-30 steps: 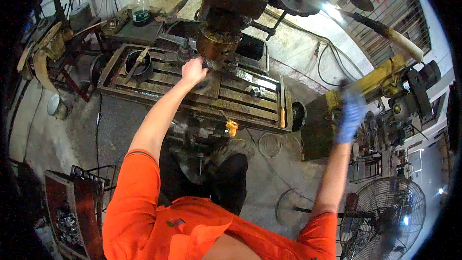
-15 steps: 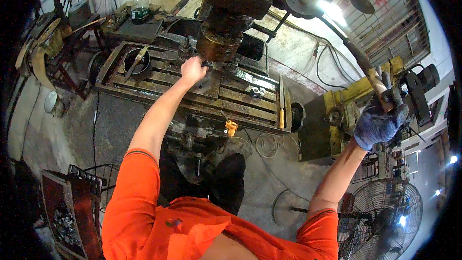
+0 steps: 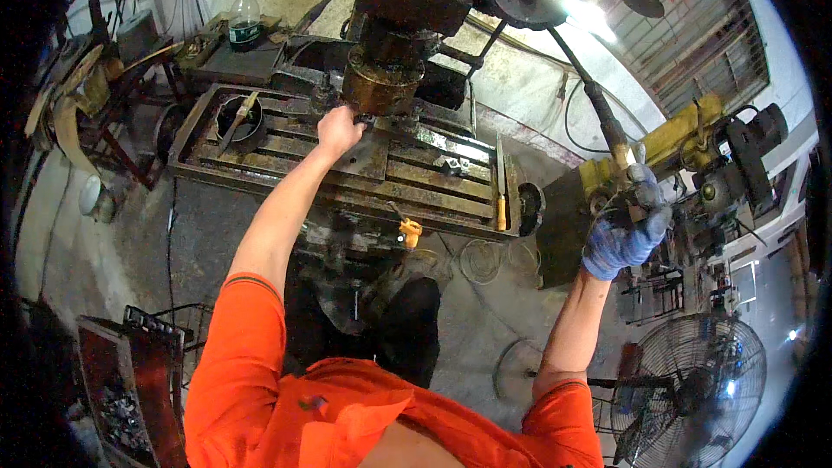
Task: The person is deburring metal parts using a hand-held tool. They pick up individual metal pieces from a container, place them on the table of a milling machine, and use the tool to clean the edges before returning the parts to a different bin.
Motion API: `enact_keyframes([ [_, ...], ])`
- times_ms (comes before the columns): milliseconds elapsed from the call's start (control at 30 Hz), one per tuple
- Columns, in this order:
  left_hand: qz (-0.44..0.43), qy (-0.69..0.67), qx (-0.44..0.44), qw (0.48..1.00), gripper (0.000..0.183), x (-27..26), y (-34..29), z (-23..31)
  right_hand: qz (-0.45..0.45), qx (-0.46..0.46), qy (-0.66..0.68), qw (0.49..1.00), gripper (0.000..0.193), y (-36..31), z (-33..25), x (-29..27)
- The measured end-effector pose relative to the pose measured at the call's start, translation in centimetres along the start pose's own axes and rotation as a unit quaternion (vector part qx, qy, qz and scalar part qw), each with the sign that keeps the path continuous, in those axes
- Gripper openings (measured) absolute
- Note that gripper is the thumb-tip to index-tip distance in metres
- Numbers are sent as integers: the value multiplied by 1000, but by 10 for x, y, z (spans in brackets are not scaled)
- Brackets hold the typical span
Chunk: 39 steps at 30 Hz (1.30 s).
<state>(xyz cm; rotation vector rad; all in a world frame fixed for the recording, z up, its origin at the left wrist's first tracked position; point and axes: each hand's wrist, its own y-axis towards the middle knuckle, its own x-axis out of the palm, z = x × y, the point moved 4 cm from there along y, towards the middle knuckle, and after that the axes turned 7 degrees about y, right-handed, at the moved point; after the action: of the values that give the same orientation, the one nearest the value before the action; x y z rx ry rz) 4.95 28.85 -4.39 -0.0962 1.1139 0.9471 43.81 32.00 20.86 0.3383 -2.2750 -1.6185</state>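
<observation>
From a distance I take the slotted table (image 3: pixel 416 189) as my landmark. Beyond its right end the long lever (image 3: pixel 596 95) slants down, and the gloved right hand (image 3: pixel 630 230) meets its pale lower end; whether those fingers wrap it or merely press, I cannot tell. Over the table's middle, the bare left hand (image 3: pixel 339 129) is clenched around a dark piece (image 3: pixel 367 121), just below the brown spindle (image 3: pixel 379 82). I judge the lever stiff, sturdy and fairly heavy to swing, best held at that pale end for leverage; the dark piece looks hard and perhaps oily, wanting a full-fisted hold.
</observation>
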Motion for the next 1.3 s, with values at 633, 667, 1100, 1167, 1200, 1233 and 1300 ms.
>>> enact_keyframes([
  [633,59,26,115,991,34,-109,-33,-55,6,0,-28,1000,35,3,-5,5],
  [667,110,74,122,984,34,-136,-44,-65,2,-7,-22,1000,35,4,-3,3],
  [1100,124,40,24,991,26,-157,-67,-164,60,47,100,992,38,3,6,2],
  [1167,111,-126,-56,984,26,-136,-70,-153,50,62,139,987,38,8,9,-2],
  [1200,18,-247,-76,966,28,-127,-76,-108,49,70,126,988,39,8,13,-12],
  [1233,-11,-271,-68,960,28,-112,-77,-90,74,83,136,984,40,7,12,-15],
  [1300,42,-247,-6,968,27,-87,-66,-68,118,105,165,974,41,2,13,-8],
])
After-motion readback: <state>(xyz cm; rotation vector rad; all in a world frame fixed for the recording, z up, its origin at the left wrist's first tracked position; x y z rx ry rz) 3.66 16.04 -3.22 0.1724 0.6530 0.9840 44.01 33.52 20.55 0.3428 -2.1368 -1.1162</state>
